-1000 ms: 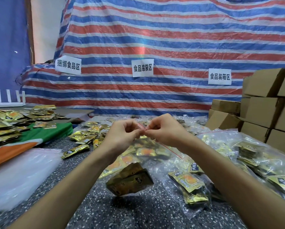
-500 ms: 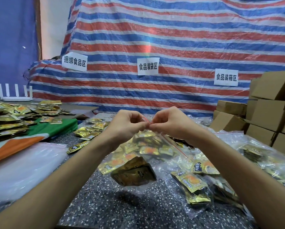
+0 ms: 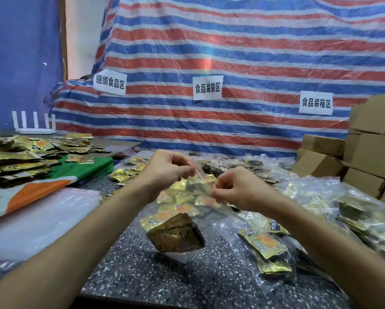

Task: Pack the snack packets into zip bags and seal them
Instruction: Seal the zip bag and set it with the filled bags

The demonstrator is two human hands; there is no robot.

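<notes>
Head view, the only one we've got: both hands are up over the speckled table (image 3: 164, 277), and between them hangs a clear, red-edged zip bag (image 3: 201, 176), lifted off the surface with dark gold snack packets (image 3: 176, 237) sagging in its bottom. The left hand (image 3: 167, 172) pinches the upper end of the bag's mouth, fingers curled in tight; the right hand (image 3: 236, 190) pinches the lower end, thumb and fingertips nipped on the strip. So this one looks filled and mid-seal. Whether the stretch between the two pinches is pressed shut, I can't tell. Off to the right, a heap of filled bags (image 3: 354, 210) spreads toward the cardboard boxes (image 3: 370, 152), so plenty appears done. Plenty left too: a big pile of loose packets (image 3: 15, 157) far left, more scattered packets (image 3: 182, 197) behind the hands, and a stack of empty bags (image 3: 31, 219) waiting at the near left. How many packets sit in the held bag is hard to count through the crinkled film, and the right-hand heap runs out of frame.
</notes>
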